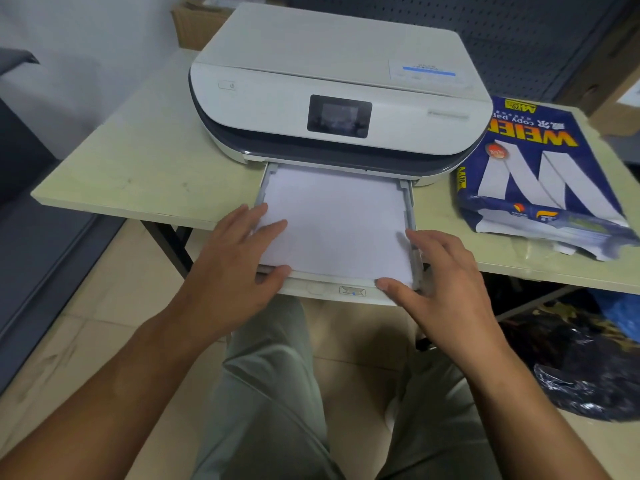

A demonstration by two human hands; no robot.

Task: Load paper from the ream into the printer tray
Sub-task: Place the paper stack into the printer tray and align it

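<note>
A white printer (pixel 332 84) stands on a pale table (pixel 138 168). Its paper tray (pixel 322 291) is pulled out toward me over the table's front edge, and a stack of white paper (pixel 339 220) lies flat inside it. My left hand (pixel 239 258) rests on the stack's left front corner, fingers spread on the sheet and thumb at the front edge. My right hand (pixel 440 275) is at the right front corner, fingers along the tray's right wall and thumb on the paper's front edge. The torn-open blue ream (pixel 540 174) lies to the right of the printer.
My legs in grey trousers (pixel 277 393) are under the tray. A dark plastic bag (pixel 581 368) lies on the floor at the right, below the table. Cardboard boxes (pixel 197 26) and a dark pegboard (pixel 519 29) stand behind the printer. Bare tabletop lies left of the printer.
</note>
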